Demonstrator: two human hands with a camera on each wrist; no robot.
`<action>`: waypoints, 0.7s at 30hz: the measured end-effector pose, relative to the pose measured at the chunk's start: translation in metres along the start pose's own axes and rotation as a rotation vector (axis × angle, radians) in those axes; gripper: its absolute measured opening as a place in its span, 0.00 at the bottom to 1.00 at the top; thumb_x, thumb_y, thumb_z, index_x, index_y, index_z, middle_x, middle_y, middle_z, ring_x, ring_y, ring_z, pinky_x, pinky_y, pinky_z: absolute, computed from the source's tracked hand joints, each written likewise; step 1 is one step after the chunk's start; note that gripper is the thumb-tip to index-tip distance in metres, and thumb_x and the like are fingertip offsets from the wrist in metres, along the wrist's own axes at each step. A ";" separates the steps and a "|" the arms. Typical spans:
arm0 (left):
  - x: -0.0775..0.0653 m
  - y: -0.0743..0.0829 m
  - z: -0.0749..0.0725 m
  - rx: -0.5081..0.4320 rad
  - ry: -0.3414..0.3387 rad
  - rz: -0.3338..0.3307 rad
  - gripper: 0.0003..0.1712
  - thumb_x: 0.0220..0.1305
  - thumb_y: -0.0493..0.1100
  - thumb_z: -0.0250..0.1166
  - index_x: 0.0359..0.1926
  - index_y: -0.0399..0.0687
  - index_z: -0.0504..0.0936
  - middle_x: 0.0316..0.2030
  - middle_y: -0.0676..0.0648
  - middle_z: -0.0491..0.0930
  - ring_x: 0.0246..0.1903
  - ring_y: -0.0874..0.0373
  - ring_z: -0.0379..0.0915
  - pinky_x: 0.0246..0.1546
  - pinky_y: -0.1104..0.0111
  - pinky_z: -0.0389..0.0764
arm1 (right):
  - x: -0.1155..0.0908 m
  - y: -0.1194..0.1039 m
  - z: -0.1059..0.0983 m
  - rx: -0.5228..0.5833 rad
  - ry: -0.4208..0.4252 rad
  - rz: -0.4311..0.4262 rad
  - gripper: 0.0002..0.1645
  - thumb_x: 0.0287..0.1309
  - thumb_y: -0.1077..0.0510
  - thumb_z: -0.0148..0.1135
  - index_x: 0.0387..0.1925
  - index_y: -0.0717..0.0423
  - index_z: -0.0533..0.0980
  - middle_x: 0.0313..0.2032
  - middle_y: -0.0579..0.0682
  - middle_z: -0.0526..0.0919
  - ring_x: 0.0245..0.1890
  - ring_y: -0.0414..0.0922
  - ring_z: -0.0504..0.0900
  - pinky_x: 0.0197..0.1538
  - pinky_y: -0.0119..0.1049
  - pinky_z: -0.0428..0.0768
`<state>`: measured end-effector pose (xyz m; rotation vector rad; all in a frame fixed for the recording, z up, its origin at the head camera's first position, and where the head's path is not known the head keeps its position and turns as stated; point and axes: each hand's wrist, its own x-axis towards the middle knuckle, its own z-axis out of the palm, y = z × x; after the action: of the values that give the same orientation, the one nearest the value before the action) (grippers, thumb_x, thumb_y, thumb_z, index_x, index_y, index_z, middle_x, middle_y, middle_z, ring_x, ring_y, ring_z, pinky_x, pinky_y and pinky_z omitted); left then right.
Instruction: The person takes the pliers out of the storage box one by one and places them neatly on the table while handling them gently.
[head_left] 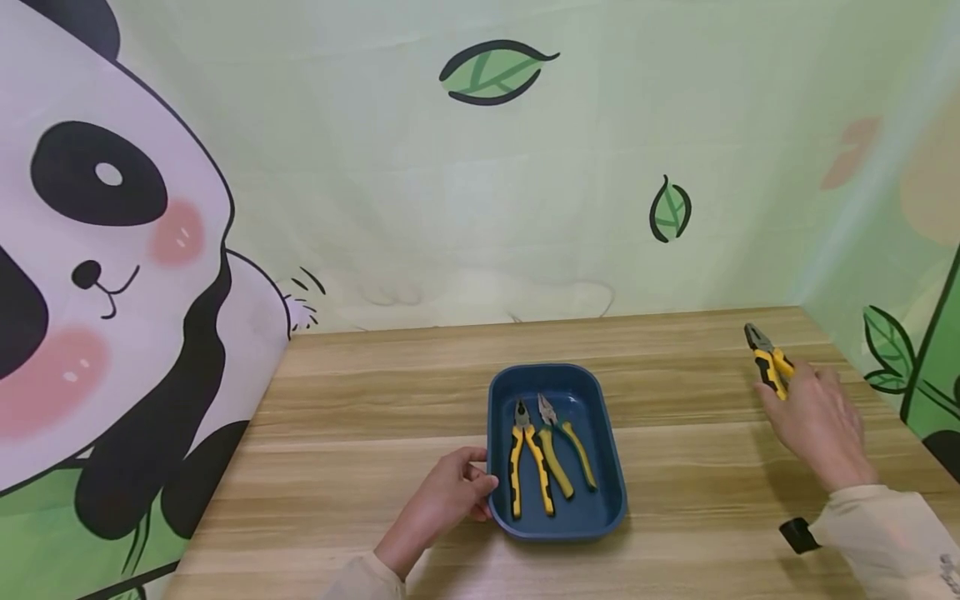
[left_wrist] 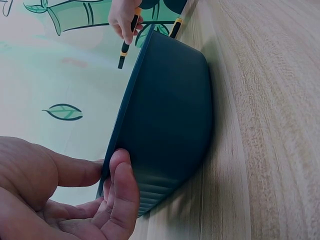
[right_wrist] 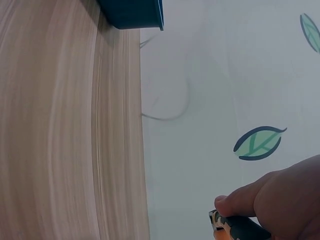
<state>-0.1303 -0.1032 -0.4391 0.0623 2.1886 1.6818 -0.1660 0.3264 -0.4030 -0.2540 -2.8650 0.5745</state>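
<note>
My left hand point(head_left: 450, 487) pinches the left rim of a dark blue tray point(head_left: 558, 532). In the left wrist view, thumb and fingers of that hand point(left_wrist: 75, 200) close over the edge of the tray point(left_wrist: 170, 100). Inside lie combination pliers point(head_left: 516, 467) with yellow-and-black handles and, beside them, pliers point(head_left: 556, 462) with yellow-green handles, both spread with jaws pointing away. Far to the right, my right hand point(head_left: 817, 421) grips another pair of yellow-and-black combination pliers point(head_left: 763, 358) by the handles, jaws pointing away. Its palm side is hidden.
A wood-grain table point(head_left: 360, 400) carries the tray. Behind it hangs a pale green backdrop point(head_left: 360, 150) printed with a panda and leaves, which also runs along the right side. A small black object point(head_left: 798, 535) shows by the right sleeve point(head_left: 885, 533).
</note>
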 end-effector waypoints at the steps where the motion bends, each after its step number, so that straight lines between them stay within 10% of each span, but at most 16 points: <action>1: 0.000 0.000 0.000 0.000 0.000 -0.001 0.24 0.61 0.30 0.59 0.58 0.27 0.66 0.30 0.37 0.75 0.20 0.58 0.75 0.21 0.65 0.81 | 0.000 0.000 0.000 0.001 -0.004 0.002 0.38 0.62 0.43 0.53 0.50 0.77 0.62 0.33 0.69 0.64 0.27 0.61 0.68 0.19 0.46 0.65; 21: -0.001 0.000 0.001 0.015 0.005 -0.030 0.24 0.62 0.32 0.59 0.58 0.30 0.66 0.31 0.38 0.75 0.20 0.57 0.75 0.22 0.63 0.81 | 0.004 0.015 0.016 -0.006 -0.120 0.015 0.37 0.60 0.45 0.56 0.48 0.79 0.63 0.33 0.71 0.67 0.28 0.60 0.69 0.24 0.49 0.67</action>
<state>-0.1292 -0.1029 -0.4386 0.0284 2.1950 1.6515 -0.1721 0.3354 -0.4229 -0.2502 -2.9824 0.6043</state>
